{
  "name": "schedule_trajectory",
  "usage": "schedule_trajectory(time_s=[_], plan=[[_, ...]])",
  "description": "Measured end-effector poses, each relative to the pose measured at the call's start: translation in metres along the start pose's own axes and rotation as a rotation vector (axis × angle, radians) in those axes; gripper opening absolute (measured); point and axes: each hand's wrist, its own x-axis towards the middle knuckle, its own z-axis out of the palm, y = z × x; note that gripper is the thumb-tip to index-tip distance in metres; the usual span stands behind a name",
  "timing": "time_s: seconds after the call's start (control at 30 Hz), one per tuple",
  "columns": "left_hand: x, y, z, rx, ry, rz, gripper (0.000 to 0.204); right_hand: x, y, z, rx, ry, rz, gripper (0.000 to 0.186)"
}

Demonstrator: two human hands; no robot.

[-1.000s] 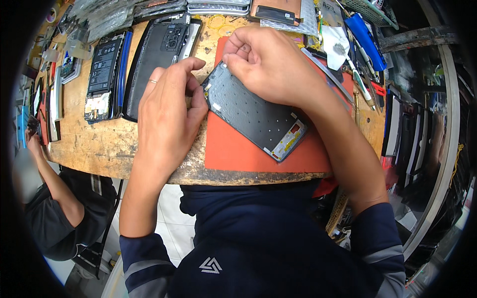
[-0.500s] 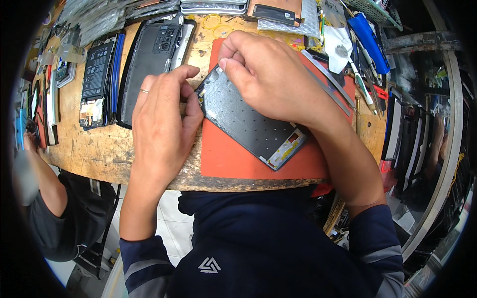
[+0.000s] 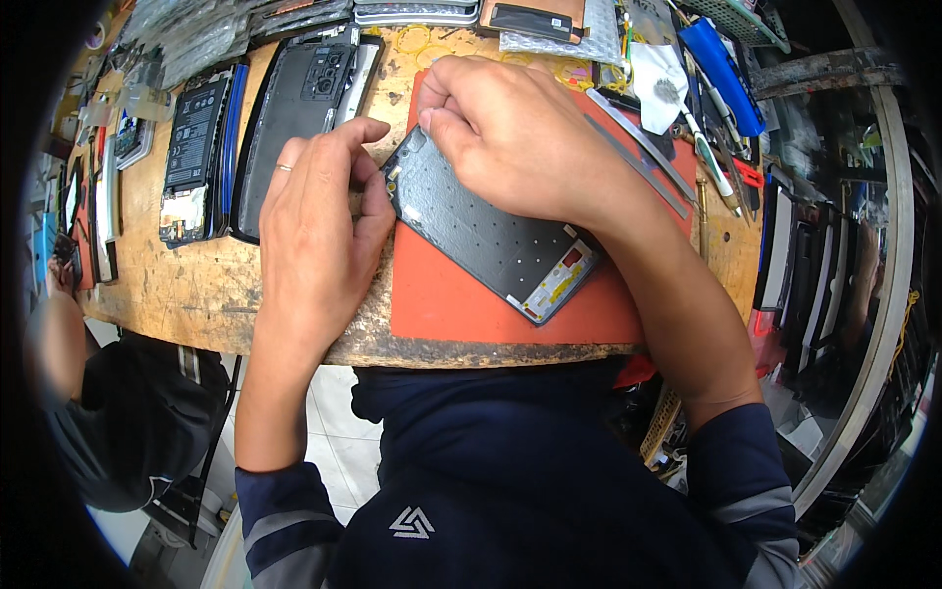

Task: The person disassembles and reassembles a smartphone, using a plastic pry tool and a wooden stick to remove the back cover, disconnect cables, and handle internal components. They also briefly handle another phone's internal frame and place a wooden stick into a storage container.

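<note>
A dark phone display panel lies back side up and aslant on an orange-red mat. Over its upper left corner is my right hand, thumb and forefinger pinched together. Whatever sits in that pinch is too small or hidden to make out. My left hand, with a ring on one finger, rests beside the panel's left edge. Its forefinger reaches toward the corner, apart from the thumb, and the thumb is close to the panel's edge. The other left fingertips are partly hidden.
Left of the mat lie a black phone back cover and an opened phone with its battery. Metal strips, a white brush and a blue tool are on the right. Another person's arm shows far left.
My right hand has shifted slightly left at the panel's corner, still pinched. The left hand holds nearly the same pose. The whole view has moved a little.
</note>
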Motion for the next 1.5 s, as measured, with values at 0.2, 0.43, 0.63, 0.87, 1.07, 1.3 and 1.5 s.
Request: schedule_trajectory(time_s=[0.2, 0.43, 0.63, 0.87, 1.07, 1.3, 1.5], plan=[[0.001, 0.000, 0.000, 0.003, 0.003, 0.007, 0.050, -0.002, 0.001, 0.000, -0.045, -0.022, -0.057, 0.020], [0.000, 0.000, 0.000, 0.011, -0.007, 0.004, 0.049, -0.003, 0.006, 0.003, -0.069, -0.028, -0.086, 0.017], [0.000, 0.000, 0.001, 0.003, 0.014, 0.007, 0.049, -0.005, 0.005, 0.000, -0.030, -0.049, -0.051, 0.017], [0.001, -0.002, 0.001, 0.050, 0.001, 0.048, 0.043, -0.006, 0.004, -0.001, -0.011, -0.038, -0.082, 0.020], [0.002, -0.001, -0.002, 0.058, -0.035, 0.067, 0.035, -0.008, 0.005, -0.002, -0.001, -0.049, -0.098, 0.021], [0.003, -0.001, -0.001, 0.072, -0.030, 0.090, 0.034, -0.010, 0.008, -0.002, 0.020, -0.065, -0.097, 0.021], [0.002, -0.002, -0.001, 0.065, -0.021, 0.094, 0.033, -0.011, 0.011, -0.002, 0.031, -0.103, -0.095, 0.018]])
